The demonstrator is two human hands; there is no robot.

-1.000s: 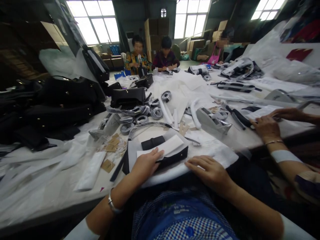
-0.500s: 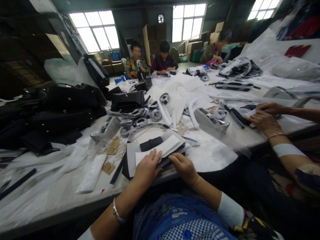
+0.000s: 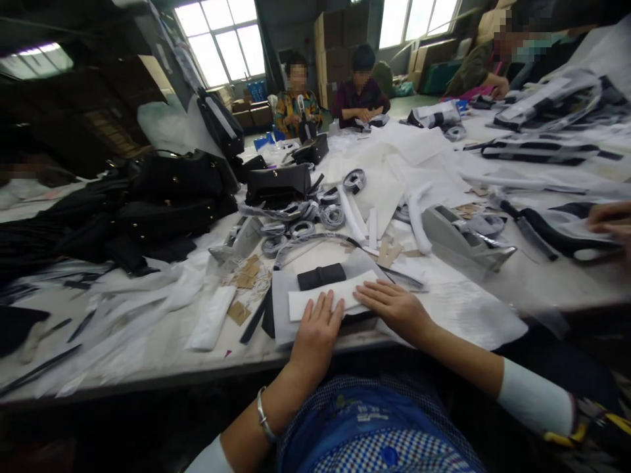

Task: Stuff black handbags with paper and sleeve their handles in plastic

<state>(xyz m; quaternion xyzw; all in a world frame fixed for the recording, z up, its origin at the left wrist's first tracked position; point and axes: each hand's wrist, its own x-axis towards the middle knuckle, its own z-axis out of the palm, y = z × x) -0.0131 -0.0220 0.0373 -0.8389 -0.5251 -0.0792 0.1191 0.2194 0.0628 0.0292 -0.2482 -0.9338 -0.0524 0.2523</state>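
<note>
A long white foam strip (image 3: 315,303) lies across a black bag piece covered by a whitish sheet (image 3: 284,334) at the table's near edge. My left hand (image 3: 318,328) rests flat on the strip's near side, fingers stretched out. On the strip's right end, my right hand (image 3: 397,307) lies flat with its fingers extended. Just beyond the strip sits a small black folded piece (image 3: 321,276) with a band around its middle. Behind it curves a wrapped bag handle (image 3: 315,240). The underside of the bag piece is hidden.
Black handbags (image 3: 172,190) are piled at left. Tape dispensers (image 3: 451,240) stand on both sides, with coiled wrapped straps (image 3: 332,215) between. Brown paper tags (image 3: 246,272) and a white packet (image 3: 211,318) lie left. A co-worker's hand (image 3: 611,220) is at the right edge.
My right hand has gone from pinching the near edge to lying flat on the strip. The strip now lies straighter along the bag piece. The view has turned left.
</note>
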